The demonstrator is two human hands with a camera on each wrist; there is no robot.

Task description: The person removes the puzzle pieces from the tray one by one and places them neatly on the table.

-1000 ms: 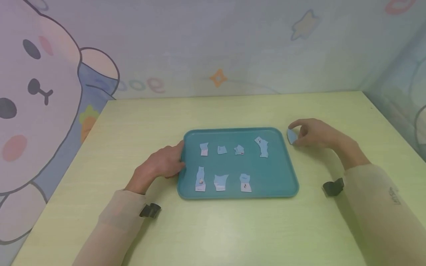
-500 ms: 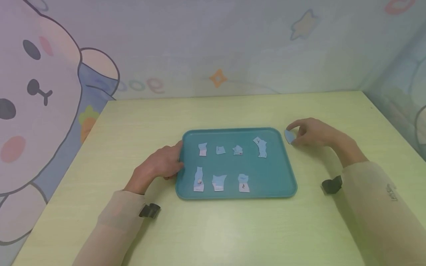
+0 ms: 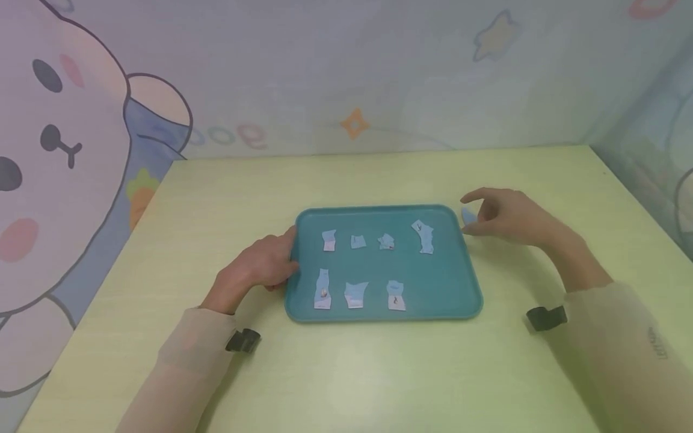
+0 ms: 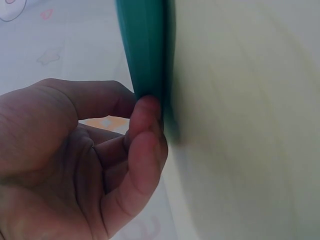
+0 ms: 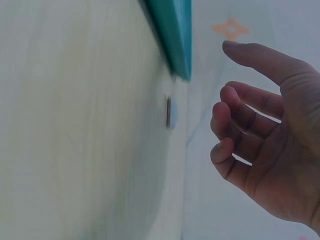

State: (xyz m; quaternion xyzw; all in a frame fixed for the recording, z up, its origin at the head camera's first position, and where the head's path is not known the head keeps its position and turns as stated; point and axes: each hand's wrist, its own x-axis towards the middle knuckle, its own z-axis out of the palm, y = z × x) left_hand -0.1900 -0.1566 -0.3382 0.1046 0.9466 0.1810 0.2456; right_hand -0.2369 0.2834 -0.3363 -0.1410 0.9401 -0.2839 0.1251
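My left hand (image 3: pixel 266 261) grips the left edge of a teal tray (image 3: pixel 368 264). The left wrist view shows thumb and fingertips pinching the tray's rim (image 4: pixel 145 50). Several irregular light-blue card pieces lie on the tray in two rows, some with pale pink or white parts, such as the long upper-right piece (image 3: pixel 426 238). Just beyond the tray's right edge, another pale-blue piece (image 3: pixel 468 215) lies on the table, partly hidden by my right hand (image 3: pixel 506 218). In the right wrist view that hand's fingers are loosely bent and empty, apart from the small flat piece (image 5: pixel 173 114).
The tray sits on a pale yellow-green table (image 3: pixel 346 373). Behind it stands a wall (image 3: pixel 303 72) printed with a cartoon bear and stars. A dark wrist-worn device (image 3: pixel 243 341) is on the left arm, and another (image 3: pixel 547 319) on the right.
My right hand, earlier with thumb and finger at the piece's edges, has lifted off it and shifted slightly left, covering more of it. My left hand keeps its grip on the tray.
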